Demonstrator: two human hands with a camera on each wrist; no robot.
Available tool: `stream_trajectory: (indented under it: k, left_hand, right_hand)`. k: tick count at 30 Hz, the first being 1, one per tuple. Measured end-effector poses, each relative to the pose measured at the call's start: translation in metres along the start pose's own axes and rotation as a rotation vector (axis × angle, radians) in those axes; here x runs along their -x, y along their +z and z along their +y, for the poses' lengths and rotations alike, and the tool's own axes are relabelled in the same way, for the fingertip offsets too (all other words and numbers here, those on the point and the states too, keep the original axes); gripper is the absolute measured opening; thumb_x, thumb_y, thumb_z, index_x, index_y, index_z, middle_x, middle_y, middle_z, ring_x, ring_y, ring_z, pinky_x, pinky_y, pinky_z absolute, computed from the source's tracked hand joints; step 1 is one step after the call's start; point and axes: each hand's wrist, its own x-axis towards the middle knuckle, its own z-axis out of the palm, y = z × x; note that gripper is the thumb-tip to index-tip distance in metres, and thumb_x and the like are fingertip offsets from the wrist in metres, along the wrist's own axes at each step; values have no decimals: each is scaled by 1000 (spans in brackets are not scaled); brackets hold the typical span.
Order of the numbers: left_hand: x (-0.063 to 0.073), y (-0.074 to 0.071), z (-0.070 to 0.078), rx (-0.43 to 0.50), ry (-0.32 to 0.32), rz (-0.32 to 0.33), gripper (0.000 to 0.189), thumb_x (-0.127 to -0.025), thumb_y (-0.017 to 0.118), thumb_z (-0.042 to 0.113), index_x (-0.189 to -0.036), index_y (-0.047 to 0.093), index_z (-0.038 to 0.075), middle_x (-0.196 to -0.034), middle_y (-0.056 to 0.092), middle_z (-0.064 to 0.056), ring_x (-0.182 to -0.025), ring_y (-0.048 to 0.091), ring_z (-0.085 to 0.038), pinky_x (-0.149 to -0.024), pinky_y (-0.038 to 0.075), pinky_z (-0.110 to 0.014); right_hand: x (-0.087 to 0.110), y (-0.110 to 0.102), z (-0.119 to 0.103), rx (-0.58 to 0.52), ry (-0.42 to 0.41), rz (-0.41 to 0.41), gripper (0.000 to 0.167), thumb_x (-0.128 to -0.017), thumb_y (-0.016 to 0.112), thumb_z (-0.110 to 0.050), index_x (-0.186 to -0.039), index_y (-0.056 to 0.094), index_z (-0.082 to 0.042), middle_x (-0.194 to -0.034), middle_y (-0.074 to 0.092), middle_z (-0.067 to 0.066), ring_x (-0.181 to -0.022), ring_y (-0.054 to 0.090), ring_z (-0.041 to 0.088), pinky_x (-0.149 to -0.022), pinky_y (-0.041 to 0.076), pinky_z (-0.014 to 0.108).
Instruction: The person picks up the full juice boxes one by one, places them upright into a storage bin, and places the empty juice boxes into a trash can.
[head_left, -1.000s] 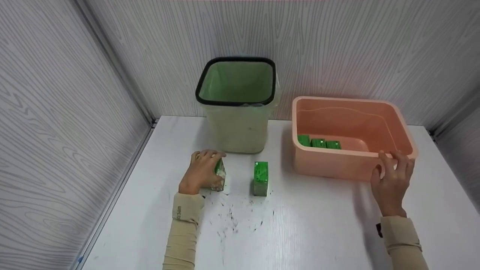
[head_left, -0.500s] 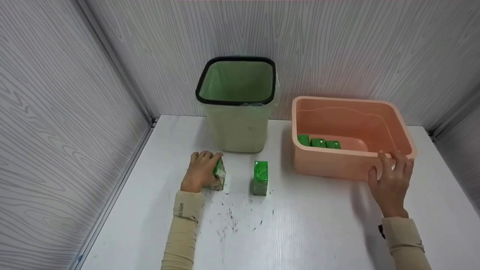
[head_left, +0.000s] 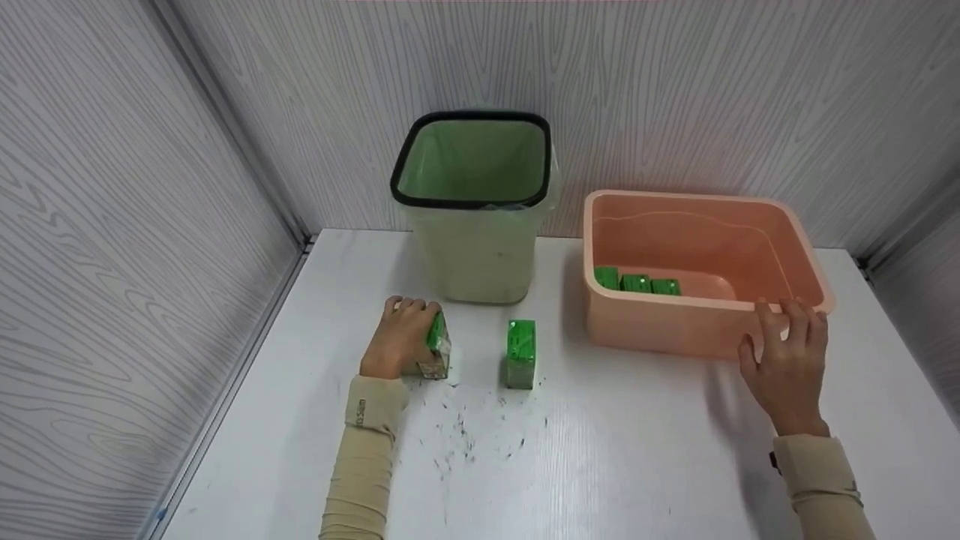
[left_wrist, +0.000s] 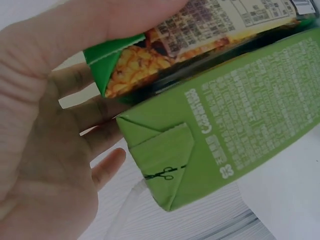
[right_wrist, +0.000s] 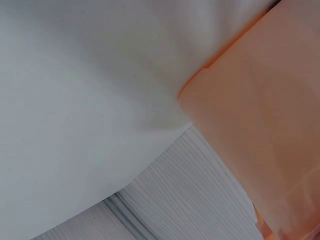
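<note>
At far left, the left hand (head_left: 397,341) was clamped from above on a pineapple-printed carton (left_wrist: 205,42), upright on the white table (head_left: 600,450), as I watched from my remote post. A light green carton (left_wrist: 215,132) ran alongside it, hidden under the hand in the head view; I could not tell whether the fingers held that one too. Behind stood a black-rimmed bin (head_left: 476,255). To the right, a lone green-topped carton (head_left: 521,354) stood upright, untouched. Farther right, three green cartons (head_left: 636,283) sat toward the near left corner of the salmon box (head_left: 667,326). At far right, well apart from its partner, the right hand (head_left: 787,367) hooked its fingers over the box's front rim. I judged the step in hand to be securing a grip at left while bracing the box; the next move seemed to call for an even hold and a straight lift, clear of the lone carton.
</note>
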Motion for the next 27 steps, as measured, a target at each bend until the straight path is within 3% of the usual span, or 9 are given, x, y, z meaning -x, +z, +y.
stream_trajectory:
  k: [6,15,21,27]
  left_hand:
    - [-3,-8,4,-6,45,-3,69,-69,96,22,-126,62,0,-116,65,-19,-115,58,-39,-110,31,-54]
    - [-3,-26,9,-27,89,90,67,-71,95,24,-121,60,-4,-116,65,-21,-114,58,-40,-105,38,-54]
    - [-1,-33,10,106,49,58,62,-81,85,15,-133,54,0,-121,62,-19,-112,57,-35,-96,49,-51]
    - [5,-35,10,172,78,124,51,-83,85,12,-129,63,12,-124,58,-18,-114,52,-35,-91,52,-52]
  right_hand:
    - [0,-1,-1,-3,0,16,47,-87,66,-6,-132,58,5,-126,53,37,-118,47,57,-111,26,68]
    - [-2,-4,0,-4,-22,-10,45,-87,65,-4,-130,59,7,-125,52,36,-117,47,56,-110,26,68]
    - [-2,-4,-2,-24,9,0,43,-88,64,-5,-129,58,7,-126,51,36,-117,46,55,-111,25,68]
    - [-1,-2,-3,-27,21,4,43,-88,64,-4,-129,57,6,-127,51,35,-118,46,54,-112,24,68]
